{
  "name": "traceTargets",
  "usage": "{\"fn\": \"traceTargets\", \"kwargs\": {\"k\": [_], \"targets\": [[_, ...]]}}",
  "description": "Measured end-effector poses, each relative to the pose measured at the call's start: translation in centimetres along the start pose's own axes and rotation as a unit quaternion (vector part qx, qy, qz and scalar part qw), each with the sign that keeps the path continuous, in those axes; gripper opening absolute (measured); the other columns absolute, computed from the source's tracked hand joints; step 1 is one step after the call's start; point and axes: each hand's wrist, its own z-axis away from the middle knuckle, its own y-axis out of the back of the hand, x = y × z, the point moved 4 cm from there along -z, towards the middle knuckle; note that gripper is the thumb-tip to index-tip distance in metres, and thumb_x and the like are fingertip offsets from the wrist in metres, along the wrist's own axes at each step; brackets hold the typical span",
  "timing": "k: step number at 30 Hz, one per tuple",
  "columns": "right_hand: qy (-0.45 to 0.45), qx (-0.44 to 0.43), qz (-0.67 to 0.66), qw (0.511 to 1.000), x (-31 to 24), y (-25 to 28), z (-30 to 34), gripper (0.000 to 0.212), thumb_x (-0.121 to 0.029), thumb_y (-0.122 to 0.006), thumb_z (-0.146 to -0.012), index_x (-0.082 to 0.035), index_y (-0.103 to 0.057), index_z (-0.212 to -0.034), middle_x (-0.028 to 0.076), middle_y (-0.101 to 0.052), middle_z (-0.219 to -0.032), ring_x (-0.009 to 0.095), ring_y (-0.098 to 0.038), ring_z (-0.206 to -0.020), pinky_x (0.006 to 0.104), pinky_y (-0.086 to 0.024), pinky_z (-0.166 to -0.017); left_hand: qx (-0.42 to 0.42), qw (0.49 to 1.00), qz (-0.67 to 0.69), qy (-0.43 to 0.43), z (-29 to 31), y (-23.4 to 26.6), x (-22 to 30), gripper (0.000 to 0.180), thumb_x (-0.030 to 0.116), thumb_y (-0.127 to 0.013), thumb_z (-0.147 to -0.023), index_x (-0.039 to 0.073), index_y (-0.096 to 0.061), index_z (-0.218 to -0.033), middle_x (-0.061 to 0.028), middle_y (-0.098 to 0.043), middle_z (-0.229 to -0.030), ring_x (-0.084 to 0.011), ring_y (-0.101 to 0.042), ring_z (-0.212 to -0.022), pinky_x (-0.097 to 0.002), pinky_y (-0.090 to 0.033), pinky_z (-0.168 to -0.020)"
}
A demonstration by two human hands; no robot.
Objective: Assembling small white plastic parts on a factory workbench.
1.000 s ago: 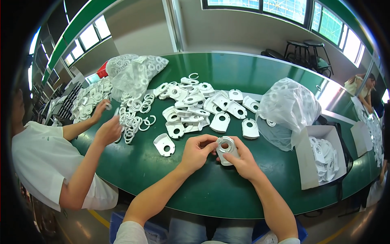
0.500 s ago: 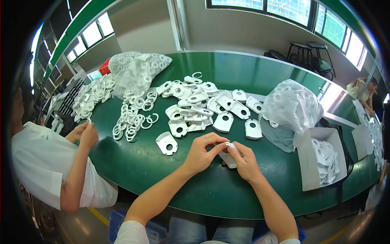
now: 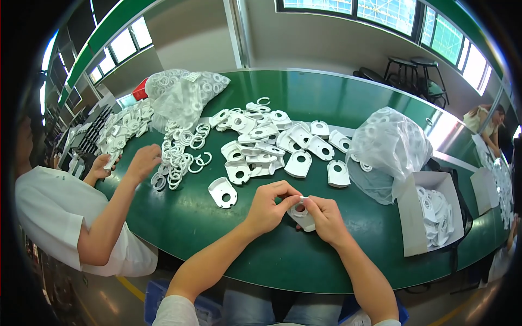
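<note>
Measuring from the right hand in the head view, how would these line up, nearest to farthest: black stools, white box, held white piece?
1. Held white piece: in the right hand.
2. White box: to its right, on the table.
3. Black stools: beyond the table's far edge, toward the right.

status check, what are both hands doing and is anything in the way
Left hand and right hand both grip one white plate, partly covering it. Loose plate lies left of left hand, untouched. Nothing seen blocking either hand.

Place: a factory workshop
Surface: one long, glossy green worktable (image 3: 304, 261)
Heap: many white holed plastic plates (image 3: 266, 147)
Underfoot: dark floor (image 3: 100, 288) with yellow line (image 3: 130, 288)
</note>
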Motion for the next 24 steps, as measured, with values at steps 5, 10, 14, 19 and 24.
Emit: {"fn": "traceTargets", "kwargs": {"k": [5,10,14,19,24], "targets": [[-0.043,-0.014,-0.037,0.998,-0.6,-0.7,0.4,0.031,-0.021,-0.044,-0.098,0.003,-0.062,-0.087,0.006,-0.062,-0.073,0.011,-0.061,-0.066,0.0246,-0.047,-0.055,0.037,0.999,-0.028,0.027,0.5,-0.1,0.5,0.009,0.007,-0.062,-0.083,-0.002,-0.061,-0.081,-0.0079,-0.06,-0.076,-0.0155,-0.057,-0.068,-0.0273,-0.046,-0.064],[0.004,0.027,-0.13,0.991,1.1,-0.7,-0.3,0.043,-0.032,-0.036,-0.101,0.003,-0.06,-0.095,0.008,-0.064,-0.083,0.014,-0.063,-0.065,0.025,-0.048,-0.056,0.015,0.995,-0.086,-0.054,0.4,-1.1,0.5,0.021,0.009,-0.068,-0.079,0.001,-0.057,-0.095,-0.009,-0.059,-0.092,-0.0181,-0.058,-0.076,-0.0293,-0.047,-0.065],[-0.025,0.009,-0.161,0.987,0.6,-0.2,-0.1,0.054,-0.041,-0.029,-0.101,0.004,-0.059,-0.097,0.01,-0.065,-0.084,0.016,-0.063,-0.064,0.0259,-0.05,-0.056,-0.062,0.993,-0.09,-0.034,0.1,-0.5,0.5,0.036,0.008,-0.073,-0.075,0.003,-0.056,-0.106,-0.0095,-0.059,-0.103,-0.0186,-0.058,-0.088,-0.0282,-0.048,-0.069],[-0.065,-0.044,-0.11,0.991,0.4,0.6,0.0,0.052,-0.041,-0.032,-0.101,0.003,-0.059,-0.096,0.01,-0.065,-0.079,0.017,-0.064,-0.059,0.0266,-0.05,-0.054,-0.096,0.994,-0.055,-0.014,-0.5,0.6,-0.6,0.015,0.006,-0.066,-0.082,-0.001,-0.064,-0.095,-0.0082,-0.063,-0.084,-0.0146,-0.06,-0.076,-0.0244,-0.047,-0.065],[-0.004,0.101,0.001,0.995,-3.1,5.1,2.1,0.046,-0.037,-0.037,-0.099,0.003,-0.06,-0.1,0.011,-0.065,-0.081,0.019,-0.064,-0.062,0.0277,-0.051,-0.055,-0.005,0.999,-0.045,0.016,-0.5,0.1,-2.3,0.013,0.009,-0.065,-0.084,0.001,-0.065,-0.093,-0.0085,-0.063,-0.082,-0.0166,-0.058,-0.07,-0.0272,-0.047,-0.064]]}}
